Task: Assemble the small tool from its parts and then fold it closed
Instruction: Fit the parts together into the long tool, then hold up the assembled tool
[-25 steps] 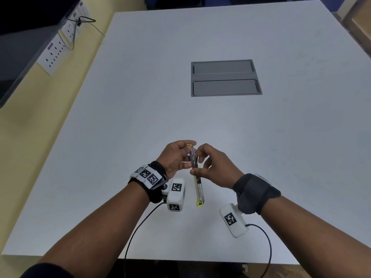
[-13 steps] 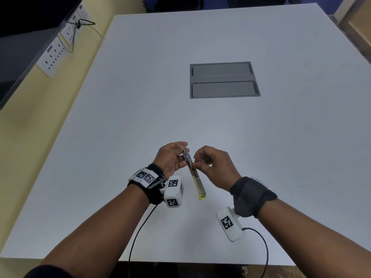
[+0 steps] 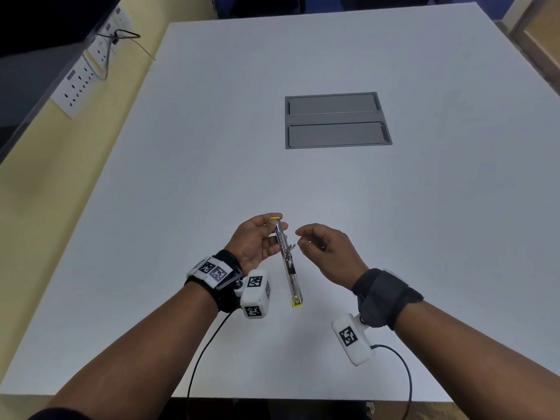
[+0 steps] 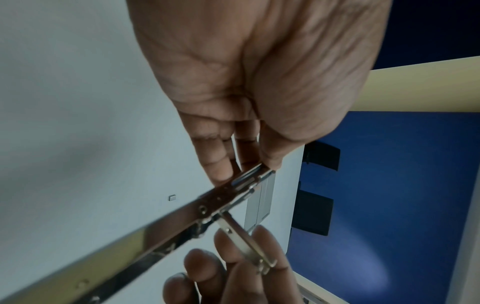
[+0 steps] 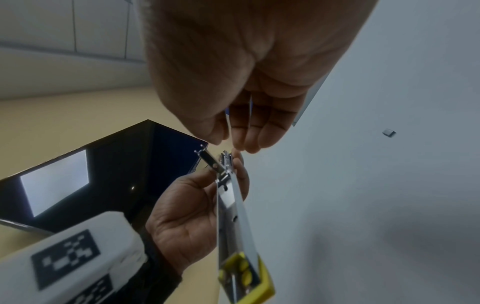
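Observation:
A slim metal folding tool with yellow caps at both ends hangs upright above the white table. My left hand pinches its upper end between thumb and fingers. A short hinged metal arm sticks out sideways from the tool's middle. My right hand hovers just right of that arm with loosely curled fingers that grip nothing. Whether a fingertip brushes the arm I cannot tell. The tool's lower yellow end hangs free.
A grey recessed hatch is set into the table further back. A tiny grey square piece lies loose on the tabletop. Wall sockets with a cable line the left wall. The table's near edge runs under my forearms.
My right hand has let go of the tool and drawn slightly right. The left hand now holds the tool alone, and the short arm stands out from its side.

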A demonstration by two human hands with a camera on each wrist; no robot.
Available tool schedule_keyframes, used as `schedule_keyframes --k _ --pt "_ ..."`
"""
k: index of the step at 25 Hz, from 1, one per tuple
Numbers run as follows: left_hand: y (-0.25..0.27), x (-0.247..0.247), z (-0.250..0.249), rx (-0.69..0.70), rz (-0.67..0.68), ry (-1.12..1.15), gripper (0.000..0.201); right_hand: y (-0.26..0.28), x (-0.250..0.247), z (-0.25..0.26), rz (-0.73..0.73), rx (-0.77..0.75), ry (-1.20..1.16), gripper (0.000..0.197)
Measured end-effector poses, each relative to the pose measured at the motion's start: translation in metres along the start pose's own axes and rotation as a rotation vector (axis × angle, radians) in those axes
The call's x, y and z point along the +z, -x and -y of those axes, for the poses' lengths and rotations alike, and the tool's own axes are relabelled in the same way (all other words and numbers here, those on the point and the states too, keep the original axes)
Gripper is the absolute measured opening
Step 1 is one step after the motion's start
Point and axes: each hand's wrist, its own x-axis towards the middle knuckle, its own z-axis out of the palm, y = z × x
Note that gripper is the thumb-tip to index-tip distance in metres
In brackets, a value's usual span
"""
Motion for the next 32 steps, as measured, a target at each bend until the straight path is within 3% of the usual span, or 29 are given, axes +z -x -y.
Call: schedule_keyframes --k 6,12,17,19,21,25,27,32 --pt "-0.004 -0.004 0.003 -0.016 0.046 0.027 0.020 -0.019 -0.011 -0.051 -0.154 0.176 0.236 0.021" --pt "-0.024 -0.018 0.017 -0.051 0.064 0.013 0.024 -0.047 -0.017 -0.104 -0.159 0.354 0.319 0.025" --pt "-0.048 -0.031 0.037 -0.081 0.045 0.025 0.023 -0.082 -0.010 -0.127 -0.107 0.406 0.373 0.027" --pt "-0.058 -0.038 0.043 -0.087 0.050 0.010 0.022 -0.096 -0.006 -0.135 -0.076 0.411 0.430 0.009" --pt "-0.067 -0.043 0.049 -0.094 0.058 -0.007 0.022 -0.109 -0.001 -0.146 -0.030 0.406 0.525 0.021" --pt "-0.076 -0.049 0.060 -0.114 0.035 0.013 0.022 -0.119 0.005 -0.157 -0.002 0.351 0.636 0.009" --pt "-0.079 -0.049 0.060 -0.123 0.033 0.021 0.022 -0.121 0.004 -0.157 0.011 0.347 0.673 0.016" --pt "-0.073 -0.041 0.048 -0.118 0.041 0.028 0.024 -0.098 -0.002 -0.144 0.023 0.390 0.499 0.003"
